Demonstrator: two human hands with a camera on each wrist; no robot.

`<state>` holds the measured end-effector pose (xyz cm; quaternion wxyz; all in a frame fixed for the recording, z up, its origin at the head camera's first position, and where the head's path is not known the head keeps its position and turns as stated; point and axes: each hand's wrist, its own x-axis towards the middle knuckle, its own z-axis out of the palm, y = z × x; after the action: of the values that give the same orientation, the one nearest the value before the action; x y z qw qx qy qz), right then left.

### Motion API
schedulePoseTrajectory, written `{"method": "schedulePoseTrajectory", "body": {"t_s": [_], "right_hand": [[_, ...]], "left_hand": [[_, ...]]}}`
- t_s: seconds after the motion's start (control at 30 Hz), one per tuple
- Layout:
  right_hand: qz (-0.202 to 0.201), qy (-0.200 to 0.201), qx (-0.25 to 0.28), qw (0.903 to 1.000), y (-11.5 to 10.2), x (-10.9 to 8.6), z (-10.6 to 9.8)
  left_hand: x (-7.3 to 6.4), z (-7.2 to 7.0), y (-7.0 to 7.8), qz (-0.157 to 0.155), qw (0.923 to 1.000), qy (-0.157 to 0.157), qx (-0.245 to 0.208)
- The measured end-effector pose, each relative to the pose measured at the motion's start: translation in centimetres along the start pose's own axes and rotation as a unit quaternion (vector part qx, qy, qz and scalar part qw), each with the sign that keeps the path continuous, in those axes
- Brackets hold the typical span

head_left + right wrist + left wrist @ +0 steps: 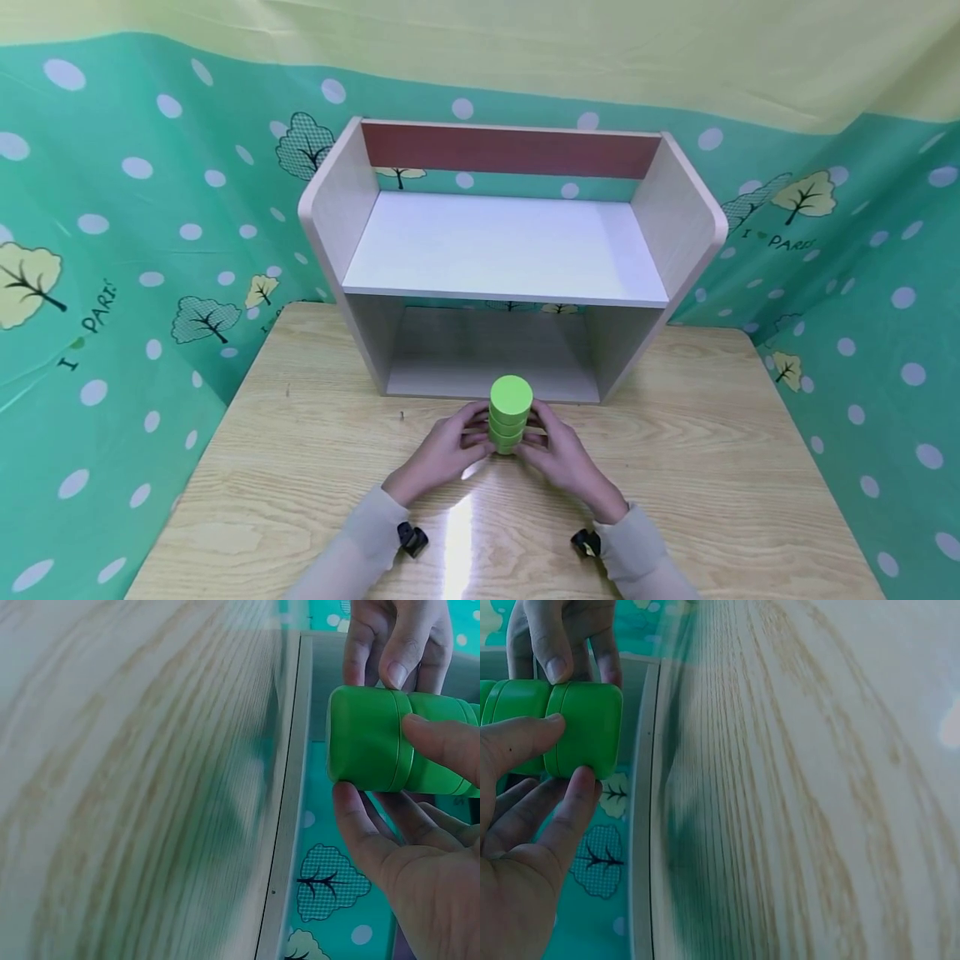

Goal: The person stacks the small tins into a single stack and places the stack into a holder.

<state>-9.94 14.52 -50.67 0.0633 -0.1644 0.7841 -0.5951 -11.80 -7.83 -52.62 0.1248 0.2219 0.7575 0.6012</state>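
A stack of green round lidded containers [512, 400] stands upright in front of the shelf, held from both sides. My left hand [442, 450] holds its left side and my right hand [564, 457] its right side, thumbs toward me and fingers curved around behind. In the left wrist view, the left thumb and fingertips touch the lowest container [592, 724]. From the right wrist view, the right thumb lies across the seam of the green container [364, 735] at the bottom. A gap shows between the stack's base and the wooden table in both wrist views.
A two-tier shelf [502, 250] with a white upper board and a reddish back strip stands behind the stack. Its lower board [487, 350] is close beyond the hands. The wooden table [300, 467] extends to both sides. Green patterned cloth [150, 225] hangs around it.
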Motion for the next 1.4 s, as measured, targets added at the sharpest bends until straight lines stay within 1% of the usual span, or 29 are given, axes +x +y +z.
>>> {"method": "schedulePoseTrajectory", "body": {"t_s": [0.13,0.2,0.33,0.43,0.67,0.73,0.97,1.17,1.3,1.4], "right_hand": [[-0.001,-0.006,0.002,1.0000,-2.2,-0.2,-0.1],[-0.009,-0.009,0.002,0.9999,-3.1,-0.3,-0.2],[-0.015,-0.011,-0.003,0.9998,-3.7,-0.4,-0.3],[-0.012,-0.012,-0.005,0.9998,-3.6,-0.3,-0.3],[-0.003,-0.005,-0.013,0.9999,-0.6,0.0,-0.2],[-0.005,-0.004,-0.013,0.9999,-0.3,0.0,-0.3],[-0.024,-0.002,-0.020,0.9995,-0.3,-0.1,-0.5],[-0.016,-0.002,-0.031,0.9994,-0.8,-0.1,-0.6],[-0.022,-0.003,-0.037,0.9991,-1.1,-0.2,-0.8],[-0.025,-0.005,-0.038,0.9989,-1.3,-0.2,-0.9]], "left_hand": [[0.0,-0.2,0.1,0.001,1.0000,-0.001,0.004],[0.0,-0.2,0.2,0.003,1.0000,0.000,0.003],[-0.1,-0.3,0.3,0.004,1.0000,0.003,0.004],[-0.2,-0.4,0.5,0.002,1.0000,0.004,0.008],[-0.2,-0.6,0.7,0.011,0.9999,0.001,0.008],[-0.2,-0.6,0.7,0.013,0.9999,-0.001,0.006],[-0.2,-0.7,1.2,0.013,0.9999,-0.005,0.000],[-0.1,-0.8,1.7,0.007,0.9999,-0.001,0.009],[-0.1,-0.9,1.8,0.016,0.9998,-0.003,0.013],[0.0,-1.0,1.7,0.031,0.9994,-0.010,0.013]]}}
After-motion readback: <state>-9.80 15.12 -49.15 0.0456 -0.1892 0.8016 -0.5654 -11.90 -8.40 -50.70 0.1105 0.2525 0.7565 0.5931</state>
